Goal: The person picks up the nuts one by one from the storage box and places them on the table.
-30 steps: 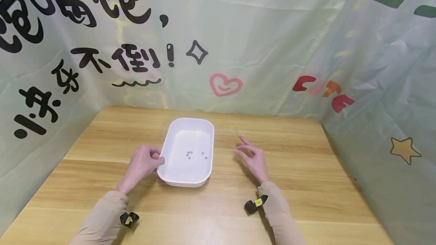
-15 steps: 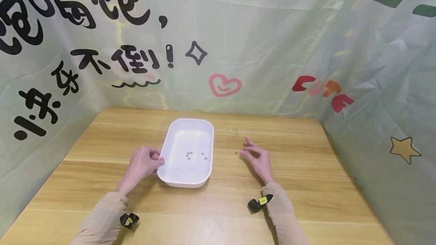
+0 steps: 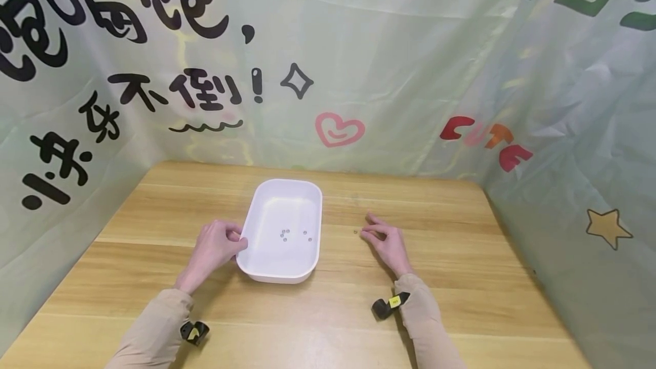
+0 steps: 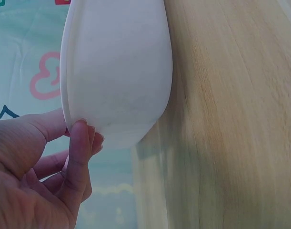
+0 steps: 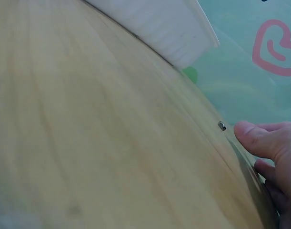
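In the head view a white rectangular plastic tray [image 3: 281,261] stands on the wooden table. My left hand [image 3: 217,245] pinches its left rim between thumb and fingers; the left wrist view shows the fingertips on the tray's edge [image 4: 119,62]. Several tiny metal pieces [image 3: 285,235], perhaps nuts, lie scattered on the tray floor. One more small shiny metal piece [image 5: 222,126] rests on the table right of the tray. Just right of that piece is my right hand [image 3: 388,244], thumb and index finger close together and apart from it. Nothing shows in its grasp.
The wooden table [image 3: 328,323] ends at the back against a pale green printed cloth [image 3: 389,73], which also hangs along both sides. A black device [image 3: 195,332] sits on the left wrist and another [image 3: 390,305] on the right.
My right hand has moved a little to the right, away from the small metal piece, which now shows on the table. The left hand and tray stay in place.
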A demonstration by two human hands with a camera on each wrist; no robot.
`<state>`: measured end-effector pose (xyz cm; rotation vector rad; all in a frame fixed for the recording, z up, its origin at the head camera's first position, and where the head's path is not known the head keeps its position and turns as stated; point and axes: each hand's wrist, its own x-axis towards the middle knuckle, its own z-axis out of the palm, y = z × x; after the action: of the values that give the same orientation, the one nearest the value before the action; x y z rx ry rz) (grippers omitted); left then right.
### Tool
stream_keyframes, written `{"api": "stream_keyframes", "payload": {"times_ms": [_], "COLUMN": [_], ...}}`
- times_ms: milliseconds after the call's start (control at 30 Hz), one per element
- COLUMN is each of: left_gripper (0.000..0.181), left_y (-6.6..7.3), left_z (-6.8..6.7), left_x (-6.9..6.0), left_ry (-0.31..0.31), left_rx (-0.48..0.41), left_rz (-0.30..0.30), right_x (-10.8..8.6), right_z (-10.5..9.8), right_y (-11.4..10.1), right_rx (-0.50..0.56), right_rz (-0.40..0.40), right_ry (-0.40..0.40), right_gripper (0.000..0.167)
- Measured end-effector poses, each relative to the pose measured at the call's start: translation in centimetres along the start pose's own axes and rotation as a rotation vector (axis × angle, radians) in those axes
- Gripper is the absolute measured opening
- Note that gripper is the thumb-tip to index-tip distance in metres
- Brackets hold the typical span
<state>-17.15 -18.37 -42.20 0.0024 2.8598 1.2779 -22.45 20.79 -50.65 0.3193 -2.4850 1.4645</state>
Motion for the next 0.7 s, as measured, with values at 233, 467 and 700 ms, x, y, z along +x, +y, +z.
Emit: {"api": "stream_keyframes", "payload": {"times_ms": [233,467,700], "left_gripper": [0.026,0.023,0.023], "left_y": [-0.11,-0.06,-0.12], "left_z": [0.01,0.09,0.05], "left_x": [0.16,0.07,0.07], "left_ry": [-0.003,0.019,0.018], "left_rx": [0.002,0.01,0.016], "left_rz": [-0.003,0.01,0.009], "right_x": [0.05,0.13,0.19], "right_z": [0.17,0.2,0.27], "right_y": [0.15,0.11,0.03], "right_rx": [-0.075,-0.098,-0.117], "right_rz": [-0.026,-0.015,-0.019], "right_ry": [-0.006,-0.019,-0.022], "right_gripper": [0.012,0.015,0.017]}}
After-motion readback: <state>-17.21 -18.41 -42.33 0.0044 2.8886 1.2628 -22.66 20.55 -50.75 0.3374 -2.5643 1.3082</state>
